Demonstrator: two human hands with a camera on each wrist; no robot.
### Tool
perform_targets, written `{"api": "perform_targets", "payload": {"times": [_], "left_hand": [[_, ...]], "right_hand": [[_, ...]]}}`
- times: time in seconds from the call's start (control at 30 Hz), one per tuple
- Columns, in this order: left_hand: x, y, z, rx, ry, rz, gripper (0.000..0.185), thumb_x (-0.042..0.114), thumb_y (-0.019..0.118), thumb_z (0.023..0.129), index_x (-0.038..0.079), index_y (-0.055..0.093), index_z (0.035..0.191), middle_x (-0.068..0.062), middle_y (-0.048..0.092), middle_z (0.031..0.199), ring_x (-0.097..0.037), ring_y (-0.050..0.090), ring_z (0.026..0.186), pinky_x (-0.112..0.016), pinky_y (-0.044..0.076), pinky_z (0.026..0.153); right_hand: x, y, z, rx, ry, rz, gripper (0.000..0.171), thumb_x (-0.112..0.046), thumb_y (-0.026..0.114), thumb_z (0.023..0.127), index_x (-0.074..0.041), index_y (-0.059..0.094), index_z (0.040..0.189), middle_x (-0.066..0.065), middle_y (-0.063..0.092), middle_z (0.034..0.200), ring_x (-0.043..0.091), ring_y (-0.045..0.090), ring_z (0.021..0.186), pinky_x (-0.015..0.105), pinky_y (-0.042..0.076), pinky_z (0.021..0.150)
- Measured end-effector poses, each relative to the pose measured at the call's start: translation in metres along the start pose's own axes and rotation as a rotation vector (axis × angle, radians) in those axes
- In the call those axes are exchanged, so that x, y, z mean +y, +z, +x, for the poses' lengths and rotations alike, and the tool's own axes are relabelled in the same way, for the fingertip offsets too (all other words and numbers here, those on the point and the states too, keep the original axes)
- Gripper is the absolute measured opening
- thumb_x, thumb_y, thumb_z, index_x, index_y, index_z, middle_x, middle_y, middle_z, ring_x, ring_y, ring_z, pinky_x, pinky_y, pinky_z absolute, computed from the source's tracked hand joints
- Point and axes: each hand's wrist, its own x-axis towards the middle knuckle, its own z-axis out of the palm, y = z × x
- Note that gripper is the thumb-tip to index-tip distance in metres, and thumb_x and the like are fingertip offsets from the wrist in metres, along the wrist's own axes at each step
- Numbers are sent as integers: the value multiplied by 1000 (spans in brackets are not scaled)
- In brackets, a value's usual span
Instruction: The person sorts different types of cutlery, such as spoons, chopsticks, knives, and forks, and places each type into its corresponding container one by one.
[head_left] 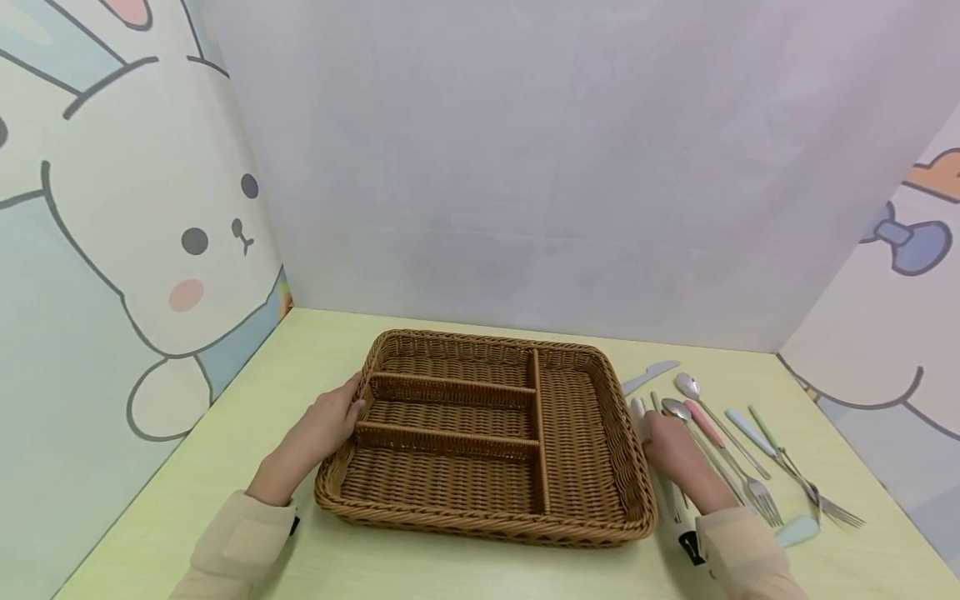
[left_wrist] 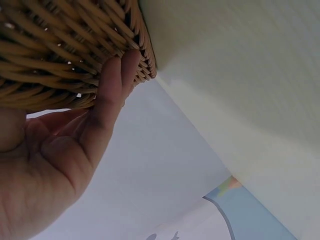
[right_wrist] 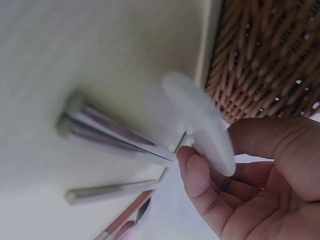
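A brown wicker basket tray [head_left: 480, 337] with several divided compartments lies in the middle of the pale yellow table [head_left: 225, 467]. My left hand [head_left: 351, 408] is at its left rim. In the left wrist view its straight fingers [left_wrist: 117, 70] lie against the woven outer wall [left_wrist: 50, 50]. My right hand [head_left: 652, 429] is just outside the basket's right wall [right_wrist: 265, 55]. There, finger and thumb [right_wrist: 215, 150] pinch a blurred white-handled utensil [right_wrist: 200, 115], whose handle end [head_left: 637, 410] pokes out beyond the hand.
Loose cutlery lies right of the basket: a knife [head_left: 649, 377], a pink-handled spoon [head_left: 701, 421], forks [head_left: 761, 500] and pale blue and green handles [head_left: 750, 429]. Metal handles [right_wrist: 110, 132] lie beside the hand. Cartoon-printed walls close in the table on three sides.
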Motion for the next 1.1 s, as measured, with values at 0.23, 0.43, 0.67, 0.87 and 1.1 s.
{"api": "perform_targets", "payload": {"times": [0.23,0.43,0.67,0.87,1.1], "left_hand": [[0,0,-1,-9,-12,-3,52,9,43,97,-12,22,140,-19,59,89,-13,41,48,-28,37,52],[-1,0,-1,-8,-8,3,52,8,43,97,-12,22,140,-10,53,73,-13,40,47,-28,36,52],[-1,0,-2,-5,-1,0,52,8,43,97,-12,22,140,-7,50,69,-13,40,47,-29,36,52],[0,0,-2,2,4,-10,52,9,42,97,-12,21,140,-5,46,64,-13,37,45,-28,35,50],[0,1,-2,-1,5,-20,52,9,42,97,-11,21,140,-4,44,61,-12,34,43,-28,33,46]], "right_hand": [[-4,-12,-1,111,-17,-5,20,9,52,69,-3,40,61,5,37,58,17,36,53,30,31,48],[-12,-32,-3,125,-2,30,21,8,48,73,-6,36,63,1,30,54,14,32,46,27,29,43],[-31,-48,-1,127,-23,46,15,6,48,79,-3,41,68,2,33,54,14,36,45,26,32,41],[-49,-50,2,62,-47,17,6,4,48,83,2,50,78,2,36,55,13,35,47,27,30,45],[-66,-46,7,15,-114,30,30,6,48,83,13,50,112,4,43,57,14,39,50,27,32,47]]}}
